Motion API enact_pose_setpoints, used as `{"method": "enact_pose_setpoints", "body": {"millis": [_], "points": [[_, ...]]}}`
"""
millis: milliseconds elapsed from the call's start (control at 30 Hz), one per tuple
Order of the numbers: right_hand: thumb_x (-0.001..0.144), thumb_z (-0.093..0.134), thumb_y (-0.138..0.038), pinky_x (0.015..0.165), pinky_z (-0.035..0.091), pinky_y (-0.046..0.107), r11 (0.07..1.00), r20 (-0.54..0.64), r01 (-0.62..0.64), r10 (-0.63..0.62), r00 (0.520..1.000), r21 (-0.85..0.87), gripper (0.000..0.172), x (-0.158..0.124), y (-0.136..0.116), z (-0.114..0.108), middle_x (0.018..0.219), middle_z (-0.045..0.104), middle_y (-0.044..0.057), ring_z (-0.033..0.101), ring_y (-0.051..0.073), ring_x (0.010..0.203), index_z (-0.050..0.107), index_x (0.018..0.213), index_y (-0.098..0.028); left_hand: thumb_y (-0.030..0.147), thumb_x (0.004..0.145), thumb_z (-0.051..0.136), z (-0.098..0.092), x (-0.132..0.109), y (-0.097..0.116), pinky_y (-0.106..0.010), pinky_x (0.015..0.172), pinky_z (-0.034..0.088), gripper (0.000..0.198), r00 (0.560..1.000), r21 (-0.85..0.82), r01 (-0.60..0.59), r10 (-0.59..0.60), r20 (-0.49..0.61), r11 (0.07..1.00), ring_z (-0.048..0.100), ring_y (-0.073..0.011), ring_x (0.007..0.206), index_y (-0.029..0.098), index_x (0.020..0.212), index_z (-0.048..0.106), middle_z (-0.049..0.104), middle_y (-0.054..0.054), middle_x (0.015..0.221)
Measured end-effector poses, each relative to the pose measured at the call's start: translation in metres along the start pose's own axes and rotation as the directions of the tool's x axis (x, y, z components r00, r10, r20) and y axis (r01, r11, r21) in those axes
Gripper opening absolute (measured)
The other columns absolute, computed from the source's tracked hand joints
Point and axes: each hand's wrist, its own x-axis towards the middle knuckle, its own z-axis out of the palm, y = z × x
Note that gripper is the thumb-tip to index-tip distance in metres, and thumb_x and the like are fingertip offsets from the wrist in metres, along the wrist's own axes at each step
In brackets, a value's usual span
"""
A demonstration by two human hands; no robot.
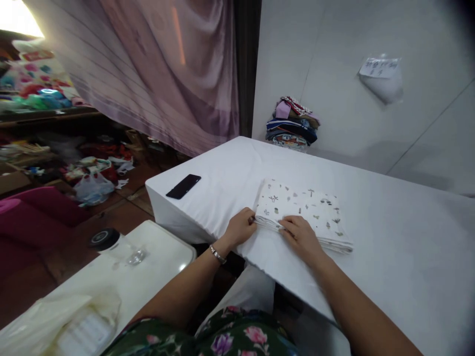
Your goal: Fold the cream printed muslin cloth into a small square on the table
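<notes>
A folded white cloth with small printed plants lies flat on the white-covered table. Its near edge shows several layers. At the cloth's near left corner, my left hand has its fingers closed on the edge, with a bracelet at the wrist. My right hand is farther right along the same edge, its fingers together and pinching the layers near the middle.
A black phone lies at the table's left end. Folded clothes are stacked by the wall. A lower white table at left holds a black-lidded jar and a plastic bag. A pink curtain hangs behind.
</notes>
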Motion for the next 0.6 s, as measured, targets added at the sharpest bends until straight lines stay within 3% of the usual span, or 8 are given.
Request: {"method": "enact_pose_setpoints", "body": {"millis": [100,200,267,467,600], "points": [[0.088,0.05,-0.03,0.083,0.043,0.039,0.999,0.036,0.012,-0.01,0.999,-0.049,0.028,0.0,-0.001,0.0,0.106,0.059,0.009,0.052,0.024,0.098,0.061,0.113,-0.023,0.016,0.066,0.05,-0.006,0.014,-0.002,-0.024,0.064,0.044,0.023,0.988,-0.298,0.151,-0.137,0.066,0.943,0.057,-0.0129,0.068,0.018,0.086,0.062,0.063,0.001,0.075],[0.089,0.047,-0.027,0.081,0.043,0.039,0.998,0.028,0.011,-0.01,1.0,-0.058,0.026,0.001,0.0,0.001,0.103,0.059,0.009,0.052,0.023,0.096,0.063,0.11,-0.024,0.027,0.072,0.053,-0.007,0.032,0.0,-0.025,0.066,0.046,0.022,0.977,-0.395,0.199,-0.212,0.012,0.897,0.059,-0.0139,0.071,0.017,0.089,0.064,0.066,-0.001,0.082],[0.09,0.045,-0.026,0.079,0.044,0.038,0.999,0.015,0.009,-0.008,1.0,-0.051,0.026,0.001,0.001,0.002,0.101,0.06,0.008,0.052,0.023,0.094,0.064,0.107,-0.024,0.034,0.075,0.054,-0.004,0.042,0.001,-0.026,0.066,0.046,0.026,0.976,-0.346,0.195,-0.218,-0.028,0.918,0.059,-0.0142,0.071,0.018,0.093,0.064,0.066,-0.002,0.086],[0.091,0.044,-0.025,0.077,0.045,0.038,0.999,-0.028,0.026,-0.027,0.999,-0.044,0.025,0.001,0.002,0.004,0.098,0.061,0.009,0.054,0.022,0.092,0.065,0.104,-0.023,0.032,0.074,0.057,0.001,0.066,-0.003,-0.025,0.068,0.045,0.022,0.983,-0.123,0.183,-0.18,0.038,0.975,0.06,-0.0151,0.074,0.02,0.093,0.063,0.067,-0.002,0.087],[0.09,0.046,-0.023,0.077,0.045,0.037,0.999,-0.045,0.031,-0.033,0.998,-0.045,0.023,0.001,0.002,0.006,0.098,0.062,0.009,0.055,0.021,0.092,0.065,0.102,-0.022,0.034,0.078,0.056,-0.001,0.1,-0.004,-0.026,0.077,0.044,0.028,0.974,-0.083,0.225,-0.227,-0.016,0.971,0.061,-0.0164,0.086,0.019,0.101,0.062,0.067,-0.004,0.1]]}}
